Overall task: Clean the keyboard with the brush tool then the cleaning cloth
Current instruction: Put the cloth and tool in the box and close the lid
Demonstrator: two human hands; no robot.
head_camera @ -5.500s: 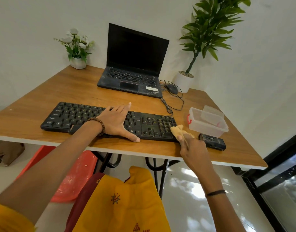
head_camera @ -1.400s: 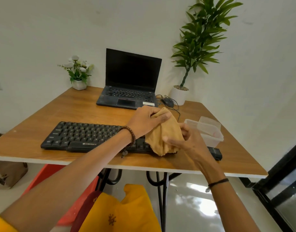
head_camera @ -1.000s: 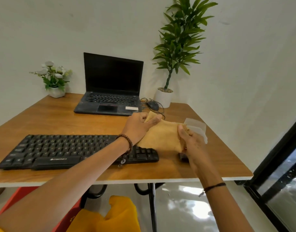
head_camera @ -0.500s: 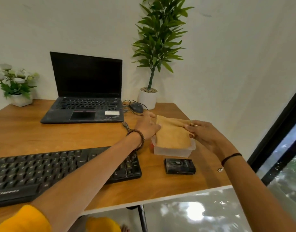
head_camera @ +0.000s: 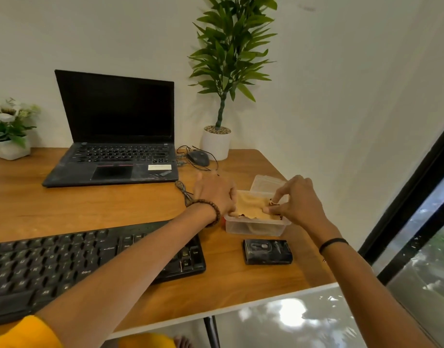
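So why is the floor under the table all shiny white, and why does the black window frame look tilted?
Head view: bright light bounces off the glossy floor, making white glare patches; head view too: the wide-angle lens tilts the window frame and slants the table edge; the left hand at the cleaning cloth looks a little smeared.

One head-worn camera looks forward and down, close over the desk (head_camera: 115, 207).

The black keyboard (head_camera: 65, 267) bears white key legends, mostly blurred; "Ctrl" and "Alt" can just be made out on its near row. Behind the keyboard, the white sticker (head_camera: 159, 167) on the laptop (head_camera: 110, 136) is illegible. The lettering on the black box (head_camera: 267, 251) right of the keyboard is illegible too.
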